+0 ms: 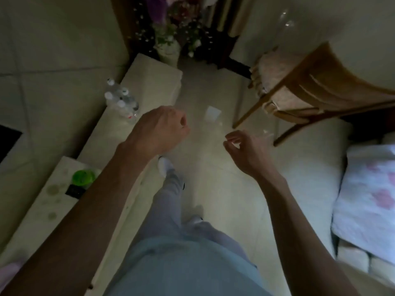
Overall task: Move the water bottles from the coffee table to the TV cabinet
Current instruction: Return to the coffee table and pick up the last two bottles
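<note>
**Bottles ahead-left of the nearer left hand**

We are seeing the water bottles [121, 101] standing upright, clustered on the pale worktop [154, 82]. Our left hand [159, 130], loosely curled and grasping nothing, is hovering just beside them; the right hand [243, 150], released, is hanging farther off.

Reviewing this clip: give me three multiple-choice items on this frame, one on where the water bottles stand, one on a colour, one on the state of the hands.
1. Where are the water bottles?
A. on the long pale cabinet top at left
B. on the wooden chair
C. on the floor

2. What colour is the round lid on the near cabinet top?
A. red
B. green
C. blue

3. What are the hands holding?
A. a bottle each
B. one bottle in the right hand
C. nothing

Answers: 1 A, they cluster on the cabinet top. 2 B, it is bright green. 3 C, the left hand and right hand are both empty.
</note>
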Available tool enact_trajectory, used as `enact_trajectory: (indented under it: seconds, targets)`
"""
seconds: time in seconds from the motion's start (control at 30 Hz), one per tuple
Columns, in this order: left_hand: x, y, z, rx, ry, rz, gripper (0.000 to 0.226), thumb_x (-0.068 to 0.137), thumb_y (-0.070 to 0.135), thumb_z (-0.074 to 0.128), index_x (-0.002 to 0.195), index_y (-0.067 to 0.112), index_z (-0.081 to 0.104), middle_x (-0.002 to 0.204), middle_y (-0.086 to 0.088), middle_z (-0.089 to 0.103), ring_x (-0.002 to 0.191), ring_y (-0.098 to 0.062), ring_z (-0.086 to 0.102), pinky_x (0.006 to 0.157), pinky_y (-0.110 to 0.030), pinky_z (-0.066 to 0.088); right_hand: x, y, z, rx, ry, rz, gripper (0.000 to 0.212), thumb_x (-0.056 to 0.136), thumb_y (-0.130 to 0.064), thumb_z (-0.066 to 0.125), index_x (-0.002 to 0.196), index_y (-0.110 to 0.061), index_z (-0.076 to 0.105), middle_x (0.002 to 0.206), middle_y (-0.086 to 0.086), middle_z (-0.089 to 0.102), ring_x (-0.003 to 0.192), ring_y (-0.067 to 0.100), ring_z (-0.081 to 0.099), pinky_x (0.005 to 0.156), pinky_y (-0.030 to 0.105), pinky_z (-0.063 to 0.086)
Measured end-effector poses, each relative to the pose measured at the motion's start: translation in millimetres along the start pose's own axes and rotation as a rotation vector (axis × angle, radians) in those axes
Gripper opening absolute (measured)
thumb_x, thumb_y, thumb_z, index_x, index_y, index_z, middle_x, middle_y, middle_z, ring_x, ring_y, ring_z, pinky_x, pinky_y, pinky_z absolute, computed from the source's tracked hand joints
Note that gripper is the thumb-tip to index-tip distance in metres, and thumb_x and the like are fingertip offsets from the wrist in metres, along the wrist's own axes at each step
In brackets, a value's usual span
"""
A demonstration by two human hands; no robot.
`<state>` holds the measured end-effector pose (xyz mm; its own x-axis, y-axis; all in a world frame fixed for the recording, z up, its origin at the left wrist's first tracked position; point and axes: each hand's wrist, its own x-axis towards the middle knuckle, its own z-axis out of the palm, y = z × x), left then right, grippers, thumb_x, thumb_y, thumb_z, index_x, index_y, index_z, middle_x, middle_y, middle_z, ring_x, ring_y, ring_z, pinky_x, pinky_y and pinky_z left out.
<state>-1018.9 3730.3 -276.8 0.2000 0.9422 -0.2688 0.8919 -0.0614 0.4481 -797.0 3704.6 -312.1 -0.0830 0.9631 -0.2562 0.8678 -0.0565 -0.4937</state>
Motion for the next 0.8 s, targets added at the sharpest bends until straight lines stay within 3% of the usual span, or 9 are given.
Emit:
enact_trajectory:
  seconds: [0.07,0.2,0.37,0.47,0.57,0.8]
  targets:
    - [-6,31,4,0.048,-0.021,0.068,0.024,0.091,0.035,0.052,0.098,0.017,0.066,0.098,-0.003,0.067,0.086,-0.022,0.063,0.078,-0.039,0.052,-34,21,-11,0.072,0.069,0.077,0.03,0.091,-0.032,0.059,0.114,-0.014,0.067,0.113,0.005,0.07,0.096,0.016,0.066,0.088,0.037,0.053]
    - [-15,93,10,0.119,-0.097,0.217,0.023,0.093,0.037,0.052,0.102,0.019,0.064,0.097,-0.001,0.065,0.084,-0.02,0.061,0.077,-0.038,0.053,-92,56,-34,0.126,0.142,0.231,0.033,0.094,-0.033,0.055,0.12,-0.014,0.064,0.118,0.003,0.067,0.102,0.015,0.063,0.091,0.035,0.051]
    - [-13,159,21,0.206,-0.244,0.441,0.025,0.094,0.037,0.054,0.109,0.019,0.063,0.102,0.0,0.062,0.087,-0.016,0.057,0.077,-0.033,0.049,-143,90,-58,0.201,0.255,0.43,0.031,0.093,-0.033,0.056,0.116,-0.015,0.067,0.111,0.001,0.071,0.099,0.014,0.064,0.092,0.033,0.051]
    - [-7,191,27,0.218,-0.333,0.565,0.029,0.095,0.035,0.053,0.117,0.018,0.061,0.11,0.001,0.06,0.094,-0.014,0.056,0.08,-0.03,0.048,-166,98,-69,0.249,0.323,0.545,0.03,0.091,-0.032,0.056,0.112,-0.014,0.069,0.108,0.0,0.072,0.097,0.013,0.065,0.091,0.033,0.051]
    - [6,217,36,0.293,-0.384,0.718,0.029,0.095,0.038,0.053,0.115,0.019,0.06,0.103,0.006,0.055,0.091,-0.011,0.053,0.076,-0.025,0.041,-180,103,-75,0.297,0.408,0.666,0.026,0.09,-0.03,0.057,0.108,-0.015,0.07,0.105,0.0,0.072,0.096,0.013,0.065,0.09,0.032,0.05]
    - [32,267,44,0.402,-0.592,1.006,0.035,0.096,0.038,0.051,0.121,0.016,0.058,0.115,0.001,0.06,0.097,-0.01,0.057,0.083,-0.024,0.047,-204,95,-79,0.355,0.558,0.914,0.027,0.09,-0.032,0.058,0.11,-0.017,0.068,0.105,-0.002,0.07,0.097,0.012,0.063,0.089,0.03,0.048]
